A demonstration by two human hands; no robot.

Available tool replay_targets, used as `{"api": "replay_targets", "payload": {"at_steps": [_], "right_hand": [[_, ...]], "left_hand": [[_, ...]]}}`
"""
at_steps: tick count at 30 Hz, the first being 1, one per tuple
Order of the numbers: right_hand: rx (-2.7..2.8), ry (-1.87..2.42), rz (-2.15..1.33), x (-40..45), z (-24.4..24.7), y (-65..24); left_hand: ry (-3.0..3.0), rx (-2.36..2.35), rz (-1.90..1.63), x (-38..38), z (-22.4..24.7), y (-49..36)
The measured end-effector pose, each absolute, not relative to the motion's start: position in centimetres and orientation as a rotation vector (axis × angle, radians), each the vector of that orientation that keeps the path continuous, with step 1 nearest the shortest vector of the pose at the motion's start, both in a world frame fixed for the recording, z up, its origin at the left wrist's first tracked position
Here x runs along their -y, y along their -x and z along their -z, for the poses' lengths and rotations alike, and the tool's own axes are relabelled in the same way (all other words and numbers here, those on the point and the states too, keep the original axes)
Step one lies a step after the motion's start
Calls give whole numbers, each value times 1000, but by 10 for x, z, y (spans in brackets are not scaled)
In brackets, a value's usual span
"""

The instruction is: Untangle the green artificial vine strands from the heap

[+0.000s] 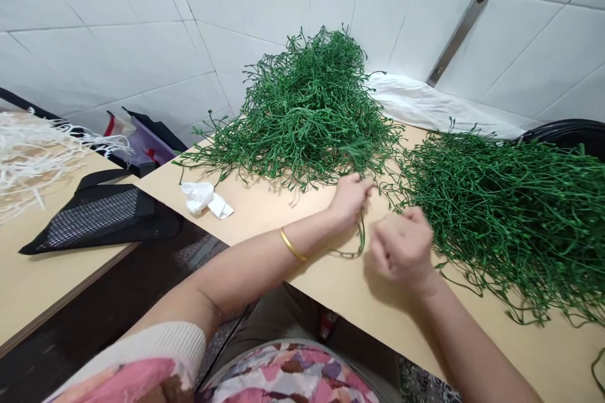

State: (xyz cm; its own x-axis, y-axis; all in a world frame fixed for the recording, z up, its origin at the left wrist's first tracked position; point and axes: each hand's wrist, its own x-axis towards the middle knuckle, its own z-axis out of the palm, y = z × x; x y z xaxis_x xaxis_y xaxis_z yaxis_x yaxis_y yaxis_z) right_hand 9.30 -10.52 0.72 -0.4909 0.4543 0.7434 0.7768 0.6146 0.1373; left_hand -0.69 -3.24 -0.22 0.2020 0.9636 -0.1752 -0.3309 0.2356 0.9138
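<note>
My left grip (348,200) is closed on a thin green stem (362,238), which loops down from it just above the worktop (265,230). My right grip (401,249) is curled nearly shut just beside it; I cannot tell whether it has hold of anything. A heap of wiry artificial greenery (302,110) sits on the worktop beyond my left grip, and a second spread of greenery (503,217) lies close to my right grip. A crumpled white tissue (205,197) lies left of the heap. A gold bangle (293,245) circles my left forearm. White strands (35,164) and a black mesh bag (94,217) rest on a neighbouring table (57,289).
</note>
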Motion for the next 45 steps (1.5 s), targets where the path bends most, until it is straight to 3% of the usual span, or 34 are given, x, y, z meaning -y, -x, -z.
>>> {"api": "replay_targets", "payload": {"at_steps": [3, 7, 10, 26, 36, 45], "right_hand": [[2229, 965, 644, 109, -11, -91], [1908, 1562, 876, 96, -5, -123], [1804, 1724, 903, 88, 2, -142], [1765, 1746, 629, 86, 5, -138], [1872, 1380, 418, 89, 3, -136], [1958, 1498, 468, 88, 3, -127]], "left_hand": [[-1024, -938, -1155, 22, 2, 15], [-1288, -888, -1078, 25, 1, 16], [-1377, -944, -1082, 28, 0, 15], [-1324, -636, -690, 29, -3, 21], [-1287, -728, -709, 27, 2, 19], [-1355, -670, -688, 30, -1, 19]]}}
